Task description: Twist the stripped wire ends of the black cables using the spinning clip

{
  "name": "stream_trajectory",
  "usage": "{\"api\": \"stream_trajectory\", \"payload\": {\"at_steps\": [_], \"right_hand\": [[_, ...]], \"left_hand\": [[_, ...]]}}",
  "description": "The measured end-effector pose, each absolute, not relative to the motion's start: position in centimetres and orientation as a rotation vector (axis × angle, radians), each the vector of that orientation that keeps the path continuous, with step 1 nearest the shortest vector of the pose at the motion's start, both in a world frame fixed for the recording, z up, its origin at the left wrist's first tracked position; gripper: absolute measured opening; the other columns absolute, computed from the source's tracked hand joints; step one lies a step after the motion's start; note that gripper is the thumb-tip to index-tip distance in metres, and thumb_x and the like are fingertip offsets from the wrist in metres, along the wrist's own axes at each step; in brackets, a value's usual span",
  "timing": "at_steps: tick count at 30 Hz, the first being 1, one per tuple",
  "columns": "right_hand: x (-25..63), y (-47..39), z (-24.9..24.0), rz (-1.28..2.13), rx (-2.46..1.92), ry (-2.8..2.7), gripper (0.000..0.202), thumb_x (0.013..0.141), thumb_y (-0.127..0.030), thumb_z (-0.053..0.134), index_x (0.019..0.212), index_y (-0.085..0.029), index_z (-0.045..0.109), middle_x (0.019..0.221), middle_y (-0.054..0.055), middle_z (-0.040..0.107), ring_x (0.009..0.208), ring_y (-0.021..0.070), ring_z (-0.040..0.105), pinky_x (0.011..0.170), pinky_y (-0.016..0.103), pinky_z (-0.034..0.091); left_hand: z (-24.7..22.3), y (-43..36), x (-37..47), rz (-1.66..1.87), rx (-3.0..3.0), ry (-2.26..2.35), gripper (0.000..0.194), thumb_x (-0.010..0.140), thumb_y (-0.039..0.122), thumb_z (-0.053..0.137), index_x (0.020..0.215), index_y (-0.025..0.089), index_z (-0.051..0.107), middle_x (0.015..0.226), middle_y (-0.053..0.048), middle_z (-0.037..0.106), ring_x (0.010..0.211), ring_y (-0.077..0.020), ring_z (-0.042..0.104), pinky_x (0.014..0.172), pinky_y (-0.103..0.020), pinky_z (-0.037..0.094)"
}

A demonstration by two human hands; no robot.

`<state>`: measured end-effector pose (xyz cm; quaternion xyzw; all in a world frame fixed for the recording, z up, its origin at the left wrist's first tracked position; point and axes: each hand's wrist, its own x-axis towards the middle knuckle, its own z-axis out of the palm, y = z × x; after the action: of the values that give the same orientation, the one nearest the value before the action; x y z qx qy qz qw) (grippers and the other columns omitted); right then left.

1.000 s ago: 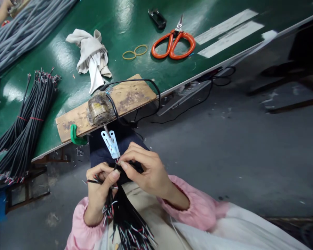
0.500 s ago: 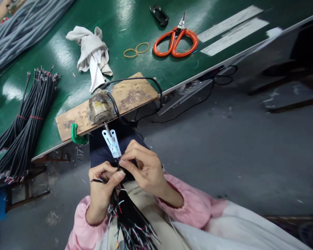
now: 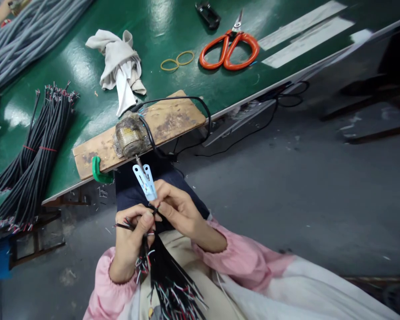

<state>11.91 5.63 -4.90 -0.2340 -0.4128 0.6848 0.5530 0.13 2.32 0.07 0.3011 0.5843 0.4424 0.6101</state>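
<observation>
My left hand (image 3: 133, 233) is closed round several black cables, and short stripped ends poke out at its left side. My right hand (image 3: 178, 209) pinches the end of one black cable (image 3: 155, 210) between thumb and forefinger, close to my left fingertips. Just above my right fingertips is a light blue plastic clip (image 3: 145, 182), fixed on the metal shaft of a small motor (image 3: 130, 138). The motor sits on a wooden board (image 3: 173, 116). Below my hands a bundle of black cables (image 3: 170, 271) with red, white and green wire ends lies over my lap.
A green clamp (image 3: 99, 171) grips the board at the table edge. On the green table (image 3: 166, 26) are tied black cable bundles (image 3: 43, 151), grey cables (image 3: 36, 40), a whitish cloth (image 3: 118, 66), rubber bands (image 3: 177, 61), orange-handled scissors (image 3: 231, 50) and a black tool (image 3: 208, 15). Another person's hand (image 3: 0, 13) shows top left.
My right hand has shifted slightly down and left, its fingers now closer to my left thumb at the cable end. The whole view has shifted a little.
</observation>
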Motion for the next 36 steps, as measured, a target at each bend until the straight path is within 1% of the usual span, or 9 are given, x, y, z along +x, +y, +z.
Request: {"api": "stream_trajectory", "payload": {"at_steps": [3, 5, 10, 14, 17, 22, 26, 32, 36], "right_hand": [[12.2, 5.9, -4.7, 2.089, -0.413, -0.696, 0.044, 0.079, -0.055, 0.076, 0.069, -0.02, 0.051, 0.067, -0.004, 0.043, 0.056, 0.0099, 0.041, 0.052, 0.024, 0.035], [12.5, 6.4, -4.5, 2.191, -0.459, -0.698, 0.043, 0.075, -0.049, 0.079, 0.065, -0.018, 0.052, 0.063, -0.005, 0.041, 0.056, 0.009, 0.036, 0.053, 0.024, 0.03], [13.0, 9.1, -3.9, 2.06, -0.663, -0.846, 0.032, 0.073, -0.039, 0.078, 0.062, -0.017, 0.057, 0.057, -0.006, 0.045, 0.055, 0.0089, 0.038, 0.054, 0.024, 0.031], [12.1, 11.0, -2.9, 1.845, -0.757, -0.914, 0.052, 0.075, -0.063, 0.073, 0.056, -0.018, 0.055, 0.054, -0.004, 0.048, 0.052, 0.0091, 0.041, 0.049, 0.025, 0.032], [11.1, 11.3, -2.3, 1.868, -0.754, -0.931, 0.063, 0.068, -0.077, 0.07, 0.051, -0.018, 0.054, 0.051, -0.003, 0.049, 0.047, 0.0081, 0.039, 0.045, 0.025, 0.029], [10.4, 11.1, -2.0, 1.901, -0.746, -0.822, 0.065, 0.066, -0.079, 0.069, 0.048, -0.018, 0.057, 0.05, -0.001, 0.052, 0.05, 0.0106, 0.049, 0.047, 0.025, 0.037], [10.5, 11.1, -2.3, 1.713, -0.882, -0.929, 0.07, 0.069, -0.082, 0.065, 0.043, -0.018, 0.053, 0.047, 0.0, 0.051, 0.047, 0.0095, 0.043, 0.044, 0.026, 0.029], [9.9, 11.0, -2.7, 1.89, -0.737, -0.88, 0.075, 0.07, -0.087, 0.057, 0.045, -0.016, 0.06, 0.045, 0.001, 0.053, 0.047, 0.0107, 0.049, 0.047, 0.024, 0.038], [10.5, 10.7, -1.9, 1.792, -0.848, -0.949, 0.077, 0.069, -0.092, 0.051, 0.046, -0.018, 0.054, 0.046, 0.0, 0.051, 0.047, 0.0104, 0.047, 0.044, 0.024, 0.034]], "left_hand": [[0.2, 2.4, -0.1, 1.075, 0.748, 1.331, 0.038, 0.062, 0.052, 0.089, 0.061, 0.016, 0.077, 0.052, 0.001, 0.058, 0.034, -0.0018, 0.037, 0.031, -0.015, 0.025], [0.2, 2.5, -0.2, 1.111, 0.783, 1.329, 0.029, 0.061, 0.044, 0.092, 0.062, 0.018, 0.079, 0.055, 0.001, 0.06, 0.036, -0.0027, 0.042, 0.033, -0.015, 0.029], [0.3, 2.4, -0.2, 1.18, 0.819, 1.392, 0.015, 0.062, 0.031, 0.092, 0.063, 0.021, 0.081, 0.057, 0.001, 0.063, 0.036, -0.0029, 0.044, 0.033, -0.015, 0.032], [0.9, 2.3, -0.3, 1.232, 0.855, 1.391, 0.015, 0.059, 0.03, 0.092, 0.06, 0.021, 0.08, 0.054, 0.001, 0.062, 0.034, -0.0037, 0.044, 0.03, -0.015, 0.031], [1.1, 2.4, -0.4, 1.274, 0.871, 1.422, 0.017, 0.058, 0.031, 0.093, 0.058, 0.021, 0.079, 0.053, 0.002, 0.061, 0.033, -0.0037, 0.044, 0.03, -0.015, 0.033], [0.5, 2.5, -0.6, 1.332, 0.89, 1.421, 0.013, 0.063, 0.03, 0.091, 0.063, 0.022, 0.08, 0.056, 0.003, 0.062, 0.035, -0.0034, 0.046, 0.032, -0.014, 0.033], [0.3, 2.4, -0.7, 1.317, 0.899, 1.45, 0.012, 0.066, 0.028, 0.089, 0.063, 0.022, 0.079, 0.056, 0.004, 0.059, 0.035, -0.0025, 0.042, 0.033, -0.015, 0.033], [0.4, 2.5, -0.5, 1.313, 0.887, 1.435, 0.011, 0.067, 0.027, 0.088, 0.064, 0.022, 0.079, 0.056, 0.005, 0.058, 0.035, -0.0016, 0.041, 0.033, -0.014, 0.031], [0.5, 2.5, -0.5, 1.326, 0.864, 1.442, 0.01, 0.067, 0.025, 0.088, 0.065, 0.022, 0.079, 0.056, 0.005, 0.058, 0.035, -0.0012, 0.041, 0.033, -0.013, 0.031]]}}
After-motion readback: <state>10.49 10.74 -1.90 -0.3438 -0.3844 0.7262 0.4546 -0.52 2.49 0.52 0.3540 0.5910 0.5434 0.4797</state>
